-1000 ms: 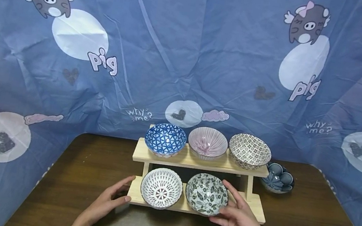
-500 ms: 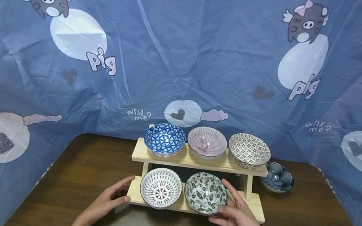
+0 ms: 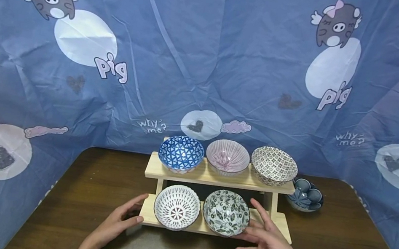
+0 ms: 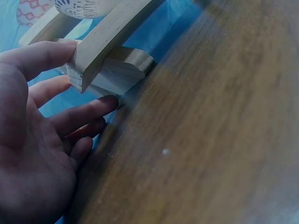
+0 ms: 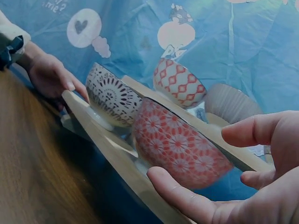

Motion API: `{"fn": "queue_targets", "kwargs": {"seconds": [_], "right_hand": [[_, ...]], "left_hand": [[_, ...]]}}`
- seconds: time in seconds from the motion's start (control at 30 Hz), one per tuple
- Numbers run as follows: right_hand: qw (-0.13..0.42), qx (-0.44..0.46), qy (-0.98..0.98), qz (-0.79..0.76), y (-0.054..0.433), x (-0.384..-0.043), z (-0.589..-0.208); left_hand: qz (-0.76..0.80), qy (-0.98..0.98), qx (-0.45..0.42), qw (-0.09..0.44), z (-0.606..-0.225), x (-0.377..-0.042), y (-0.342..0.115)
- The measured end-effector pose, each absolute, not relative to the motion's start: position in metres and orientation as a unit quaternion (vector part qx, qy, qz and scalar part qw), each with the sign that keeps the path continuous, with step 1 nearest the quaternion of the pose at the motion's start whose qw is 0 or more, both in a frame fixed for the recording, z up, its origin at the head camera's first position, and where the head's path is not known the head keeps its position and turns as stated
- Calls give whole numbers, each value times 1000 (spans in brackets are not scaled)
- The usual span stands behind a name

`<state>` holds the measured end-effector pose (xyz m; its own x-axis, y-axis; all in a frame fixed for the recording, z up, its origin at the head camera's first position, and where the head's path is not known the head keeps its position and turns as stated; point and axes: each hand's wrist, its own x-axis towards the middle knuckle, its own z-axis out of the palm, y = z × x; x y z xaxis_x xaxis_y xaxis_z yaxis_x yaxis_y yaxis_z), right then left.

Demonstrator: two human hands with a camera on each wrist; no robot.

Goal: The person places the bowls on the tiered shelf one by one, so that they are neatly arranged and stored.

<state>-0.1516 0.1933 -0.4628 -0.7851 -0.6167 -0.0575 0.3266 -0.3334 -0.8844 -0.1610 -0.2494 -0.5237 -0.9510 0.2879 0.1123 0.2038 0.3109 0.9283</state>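
Note:
A two-tier wooden stand [image 3: 280,229] holds patterned bowls. My left hand [image 3: 114,225] grips the left end of its lower board, thumb at the front edge and fingers at the back; the left wrist view shows the fingertips at the board end [image 4: 81,77]. On that board sits a white bowl with dark radiating marks [image 3: 177,206]. Right of it is a grey-green leaf-patterned bowl [image 3: 226,213], whose outside looks red and flowered [image 5: 177,144] in the right wrist view. My right hand [image 3: 274,247] is beside this bowl, fingers spread; whether a fingertip still touches it, I cannot tell.
Along the upper board stand a blue triangle-patterned bowl [image 3: 181,153], a purple-striped bowl [image 3: 228,157] and a brown-and-white patterned bowl [image 3: 274,165]. A dark bowl [image 3: 304,196] with small blue pieces stands behind the stand's right end. Blue printed cloth [image 3: 181,32] hangs behind the brown table [image 3: 99,182].
My right hand has loosened from the leaf-patterned bowl, its fingers spreading and shifting slightly right. The bowl has stayed in place on the lower board, and my left hand still grips the stand.

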Motion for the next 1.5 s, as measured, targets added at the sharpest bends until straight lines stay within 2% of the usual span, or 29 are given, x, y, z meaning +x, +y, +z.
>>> {"fn": "queue_targets", "kwargs": {"seconds": [0.97, 1.5], "right_hand": [[237, -188, 389, -870, 295, -146, -445], [158, -143, 403, -890, 332, -152, -466]], "left_hand": [[568, 807, 161, 29, -527, -161, -251], [570, 805, 160, 36, -527, -162, -251]]}}
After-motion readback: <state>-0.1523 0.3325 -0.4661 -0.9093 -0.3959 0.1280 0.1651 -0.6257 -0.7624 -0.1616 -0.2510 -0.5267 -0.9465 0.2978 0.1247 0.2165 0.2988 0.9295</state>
